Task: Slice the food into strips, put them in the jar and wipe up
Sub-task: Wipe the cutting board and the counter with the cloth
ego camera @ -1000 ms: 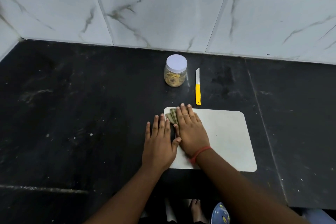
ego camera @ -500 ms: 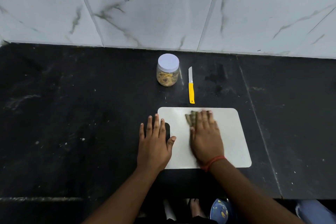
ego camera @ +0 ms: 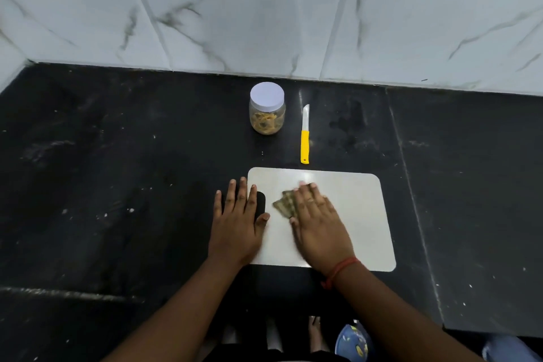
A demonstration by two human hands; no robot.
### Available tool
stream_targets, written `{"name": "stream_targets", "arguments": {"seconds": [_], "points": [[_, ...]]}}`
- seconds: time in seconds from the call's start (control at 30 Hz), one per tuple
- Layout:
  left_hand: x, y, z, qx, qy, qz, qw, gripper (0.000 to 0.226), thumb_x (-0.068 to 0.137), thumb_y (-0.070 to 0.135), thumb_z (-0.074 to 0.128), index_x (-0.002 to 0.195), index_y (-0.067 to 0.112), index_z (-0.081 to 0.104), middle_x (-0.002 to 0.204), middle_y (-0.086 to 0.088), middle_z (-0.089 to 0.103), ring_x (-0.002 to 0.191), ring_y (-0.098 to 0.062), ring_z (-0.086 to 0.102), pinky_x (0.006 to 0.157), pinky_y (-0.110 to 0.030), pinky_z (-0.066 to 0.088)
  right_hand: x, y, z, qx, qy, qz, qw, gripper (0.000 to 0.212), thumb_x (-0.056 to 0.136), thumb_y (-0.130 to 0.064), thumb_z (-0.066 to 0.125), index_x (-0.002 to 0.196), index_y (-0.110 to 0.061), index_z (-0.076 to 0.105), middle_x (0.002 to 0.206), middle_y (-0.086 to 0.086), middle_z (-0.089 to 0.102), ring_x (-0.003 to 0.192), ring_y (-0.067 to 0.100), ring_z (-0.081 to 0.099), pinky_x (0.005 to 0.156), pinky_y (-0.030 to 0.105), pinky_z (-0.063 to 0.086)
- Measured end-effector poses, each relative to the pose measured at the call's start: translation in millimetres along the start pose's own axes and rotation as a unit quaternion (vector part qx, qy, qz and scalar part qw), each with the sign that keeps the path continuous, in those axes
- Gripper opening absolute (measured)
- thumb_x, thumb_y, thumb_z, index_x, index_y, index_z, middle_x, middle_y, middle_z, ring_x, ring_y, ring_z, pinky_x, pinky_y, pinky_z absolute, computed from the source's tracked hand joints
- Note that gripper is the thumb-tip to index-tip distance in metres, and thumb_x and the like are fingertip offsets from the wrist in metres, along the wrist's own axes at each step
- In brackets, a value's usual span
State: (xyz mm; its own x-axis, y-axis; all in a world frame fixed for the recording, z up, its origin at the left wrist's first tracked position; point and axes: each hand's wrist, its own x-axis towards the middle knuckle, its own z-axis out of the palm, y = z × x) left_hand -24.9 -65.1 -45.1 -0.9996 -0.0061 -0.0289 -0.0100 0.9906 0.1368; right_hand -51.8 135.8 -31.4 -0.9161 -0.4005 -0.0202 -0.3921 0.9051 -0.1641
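On the white cutting board (ego camera: 352, 214), head cam view (the only one we get), it looks like we're at the wipe-up part. The right hand (ego camera: 320, 223) is laid flat with fingers straight and close together, pressing a greenish folded cloth (ego camera: 283, 205) onto the board. The cloth pokes out just left of the fingertips, so most of it is probably under the palm. That hand is a bit smeared, so I can't swear the thumb isn't hooking the cloth edge, but it reads as a flat-palm press to me.

The left hand (ego camera: 238, 223) is also flat, fingers straight and slightly spread, lying over the board's left edge where the handle cutout is, thumb tip touching the white surface. My guess is it's there to pin the board so it doesn't skate around on the black counter (ego camera: 117, 185) during wiping.

Beyond the right fingertips, off the board's far edge, the yellow-handled knife (ego camera: 305, 138) lies parked on the counter, blade pointing away. Beyond the left fingertips and a bit to their right stands the jar (ego camera: 266, 109), white lid on, strips of food visible inside. So slicing and filling look finished, and both are set out of the cloth's way.
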Motion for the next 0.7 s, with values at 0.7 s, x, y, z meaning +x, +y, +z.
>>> {"name": "stream_targets", "arguments": {"seconds": [0.7], "points": [[-8,-32,2,0.027,-0.006,-0.05,0.998,0.073,0.102,0.058,0.001,0.16,0.019,0.018,0.168,-0.013,0.004,0.155,-0.03,0.001,0.123,-0.056,0.008,-38,-79,20,-0.01,-0.008,-0.099,0.995,0.061,0.099,-0.035,0.036,0.154,-0.013,0.023,0.162,0.007,0.017,0.151,0.025,0.006,0.118,0.043,0.019]]}}
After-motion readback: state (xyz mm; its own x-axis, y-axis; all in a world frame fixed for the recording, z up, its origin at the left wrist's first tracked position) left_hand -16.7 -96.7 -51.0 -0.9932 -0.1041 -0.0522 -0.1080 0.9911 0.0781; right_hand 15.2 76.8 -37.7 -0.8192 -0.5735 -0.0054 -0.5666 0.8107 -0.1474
